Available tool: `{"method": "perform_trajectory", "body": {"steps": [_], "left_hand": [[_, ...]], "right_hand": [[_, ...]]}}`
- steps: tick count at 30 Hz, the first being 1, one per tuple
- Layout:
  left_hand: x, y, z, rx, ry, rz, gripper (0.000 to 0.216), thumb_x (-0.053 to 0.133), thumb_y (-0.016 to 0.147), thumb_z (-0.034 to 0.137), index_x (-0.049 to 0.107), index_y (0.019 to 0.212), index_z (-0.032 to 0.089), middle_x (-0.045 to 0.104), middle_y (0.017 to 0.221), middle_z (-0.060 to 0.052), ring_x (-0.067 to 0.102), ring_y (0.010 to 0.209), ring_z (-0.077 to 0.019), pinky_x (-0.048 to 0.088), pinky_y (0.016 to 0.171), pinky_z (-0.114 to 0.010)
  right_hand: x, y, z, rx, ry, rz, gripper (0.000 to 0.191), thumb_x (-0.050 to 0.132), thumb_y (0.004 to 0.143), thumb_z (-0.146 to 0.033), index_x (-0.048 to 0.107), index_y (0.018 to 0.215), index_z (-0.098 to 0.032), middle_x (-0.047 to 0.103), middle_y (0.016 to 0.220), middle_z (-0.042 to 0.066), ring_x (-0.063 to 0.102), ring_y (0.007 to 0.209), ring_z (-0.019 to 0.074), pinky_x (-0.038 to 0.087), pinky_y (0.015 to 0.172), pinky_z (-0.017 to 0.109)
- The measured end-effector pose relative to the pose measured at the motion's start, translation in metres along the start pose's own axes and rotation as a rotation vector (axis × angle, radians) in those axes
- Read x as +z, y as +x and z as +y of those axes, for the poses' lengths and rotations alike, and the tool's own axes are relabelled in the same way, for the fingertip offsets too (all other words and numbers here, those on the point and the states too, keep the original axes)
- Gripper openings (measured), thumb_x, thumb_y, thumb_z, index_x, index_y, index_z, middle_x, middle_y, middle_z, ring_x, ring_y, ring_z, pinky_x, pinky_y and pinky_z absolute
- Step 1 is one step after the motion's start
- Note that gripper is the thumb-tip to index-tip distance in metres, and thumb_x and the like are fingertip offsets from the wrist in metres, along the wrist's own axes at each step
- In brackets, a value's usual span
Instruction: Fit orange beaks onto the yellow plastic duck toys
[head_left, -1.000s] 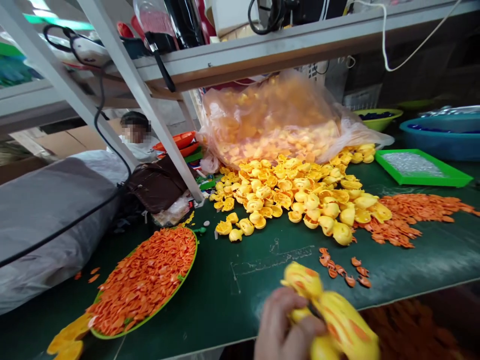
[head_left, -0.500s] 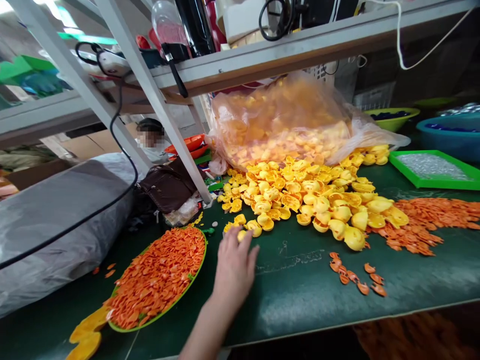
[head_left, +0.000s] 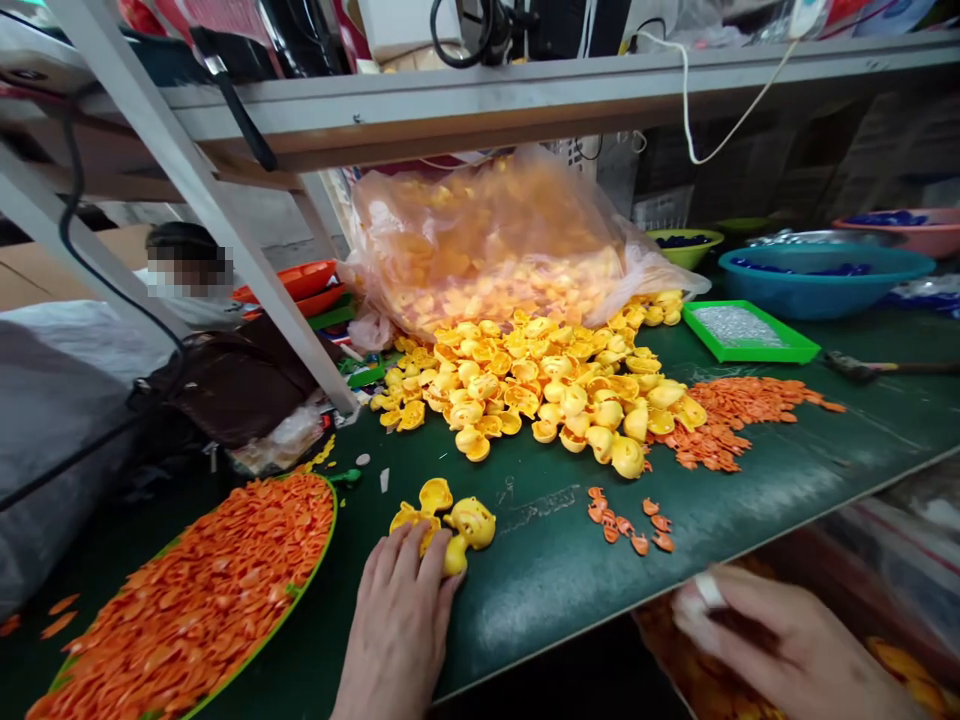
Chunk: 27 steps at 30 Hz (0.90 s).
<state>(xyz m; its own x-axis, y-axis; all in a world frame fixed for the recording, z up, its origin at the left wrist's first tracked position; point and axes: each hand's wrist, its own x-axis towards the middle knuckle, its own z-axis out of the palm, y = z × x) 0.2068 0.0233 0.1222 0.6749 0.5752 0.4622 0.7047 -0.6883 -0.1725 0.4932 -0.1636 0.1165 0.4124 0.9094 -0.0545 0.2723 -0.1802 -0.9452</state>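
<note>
My left hand (head_left: 401, 610) lies flat on the green table (head_left: 540, 590), fingers stretched out onto a small cluster of yellow duck shells (head_left: 450, 520) at the near edge. My right hand (head_left: 765, 640) is below the table's front edge at the lower right, blurred; its fingers look curled, with something white at the fingertips that I cannot make out. A big heap of yellow duck shells (head_left: 547, 390) spills from a clear plastic bag (head_left: 487, 240) further back. A few orange beak pieces (head_left: 626, 525) lie between the heap and the edge.
A green-rimmed tray of orange pieces (head_left: 187, 600) sits at the left. More orange pieces (head_left: 735, 415) lie right of the heap, beside a green tray (head_left: 746, 330) and a blue basin (head_left: 821, 280). A metal shelf frame (head_left: 202, 210) slants overhead. Another person (head_left: 187, 270) sits behind it.
My left hand has pulled a few yellow shells from the heap's edge toward the table's front. My right hand has come into view at the lower right. The camera has shifted right.
</note>
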Motion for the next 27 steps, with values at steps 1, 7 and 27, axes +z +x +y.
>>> {"method": "perform_trajectory", "body": {"steps": [1, 7, 27], "left_hand": [[-0.001, -0.007, 0.001, 0.019, 0.022, 0.038, 0.031, 0.052, 0.084, 0.034, 0.058, 0.111, 0.020, 0.062, 0.112, -0.010, 0.055, 0.108, -0.0289, 0.048, 0.090, -0.048], [-0.002, -0.018, 0.011, 0.071, 0.079, 0.106, 0.049, 0.050, 0.084, 0.043, 0.050, 0.124, 0.016, 0.053, 0.130, -0.012, 0.042, 0.124, -0.0346, 0.047, 0.089, -0.049], [0.002, -0.016, 0.042, 0.045, -0.123, 0.103, 0.041, 0.056, 0.084, 0.029, 0.051, 0.123, 0.017, 0.063, 0.116, -0.005, 0.041, 0.124, -0.0291, 0.034, 0.102, -0.044]], "right_hand": [[0.004, 0.012, -0.006, -0.074, -0.129, 0.031, 0.018, 0.064, 0.076, -0.041, 0.066, 0.067, -0.026, 0.064, 0.071, 0.002, 0.057, 0.069, 0.0205, 0.046, 0.067, 0.028], [0.031, 0.071, -0.027, -0.206, -0.755, 0.132, 0.021, 0.044, 0.088, -0.024, 0.065, 0.086, -0.020, 0.064, 0.093, 0.008, 0.059, 0.087, 0.0235, 0.045, 0.074, 0.033], [0.051, 0.106, -0.063, -0.175, -1.053, -0.054, 0.021, 0.047, 0.079, -0.008, 0.066, 0.074, -0.015, 0.069, 0.077, 0.009, 0.064, 0.070, 0.0220, 0.044, 0.061, 0.030]]}}
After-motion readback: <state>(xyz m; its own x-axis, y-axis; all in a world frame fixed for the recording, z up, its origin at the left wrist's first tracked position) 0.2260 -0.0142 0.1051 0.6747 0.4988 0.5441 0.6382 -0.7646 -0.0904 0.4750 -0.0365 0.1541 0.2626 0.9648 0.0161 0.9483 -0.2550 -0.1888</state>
